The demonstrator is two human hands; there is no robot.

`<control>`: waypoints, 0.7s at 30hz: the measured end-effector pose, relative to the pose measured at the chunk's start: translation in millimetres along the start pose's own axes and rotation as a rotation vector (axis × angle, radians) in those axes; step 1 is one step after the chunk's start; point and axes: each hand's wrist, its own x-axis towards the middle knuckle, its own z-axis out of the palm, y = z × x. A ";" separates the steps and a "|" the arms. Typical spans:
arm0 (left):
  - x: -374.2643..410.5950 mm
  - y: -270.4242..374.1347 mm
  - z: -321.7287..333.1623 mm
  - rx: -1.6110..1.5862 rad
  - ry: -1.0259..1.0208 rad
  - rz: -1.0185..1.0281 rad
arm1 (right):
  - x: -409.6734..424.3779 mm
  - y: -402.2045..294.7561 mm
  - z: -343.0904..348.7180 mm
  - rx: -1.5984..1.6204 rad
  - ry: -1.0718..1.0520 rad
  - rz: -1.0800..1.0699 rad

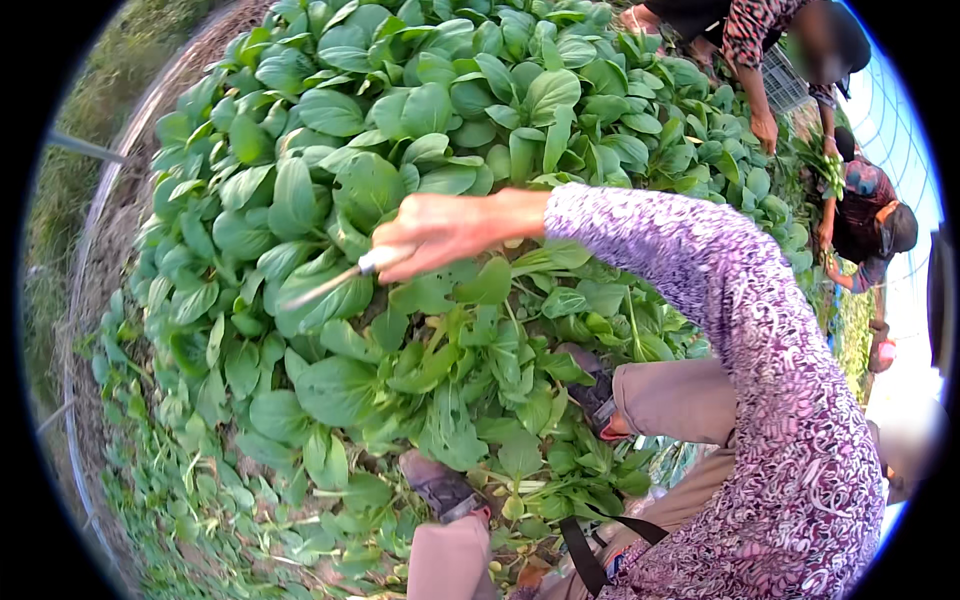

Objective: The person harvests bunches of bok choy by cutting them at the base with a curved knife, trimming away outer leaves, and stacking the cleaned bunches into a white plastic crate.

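Observation:
My right hand [439,234] is closed around the pale handle of a small knife [324,289]. Its narrow blade is blurred and points down-left over broad bok choy leaves [330,292]. Under my wrist and forearm, cut or bent bok choy plants [480,352] lie loosely, some with holes in their leaves. My left hand is out of view. My two shoes [441,486] stand among the fallen leaves, one on each side of a leafy heap.
Dense standing bok choy [420,105] fills the upper bed. A plastic film edge [79,285] curves along the left. At upper right, one co-worker [761,30] bends beside a grey crate [785,79], holding greens [831,169]; another [862,210] works farther back.

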 end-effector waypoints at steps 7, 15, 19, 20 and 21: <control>7.0 3.8 -33.8 0.038 -0.090 -0.058 | -10.2 12.8 16.0 0.226 0.000 -0.045; 66.1 -1.1 -109.6 0.110 -0.048 0.034 | -124.6 -21.0 -55.3 0.155 -0.034 0.272; 69.5 -3.8 -119.1 0.113 -0.029 0.082 | -162.4 -63.1 -23.3 0.174 -0.092 0.471; 69.2 -5.0 -122.2 0.111 -0.028 0.088 | -166.8 -75.7 -14.1 0.175 -0.094 0.504; 67.3 -7.3 -122.8 0.105 -0.025 0.095 | -168.0 -85.2 2.4 0.208 0.002 0.390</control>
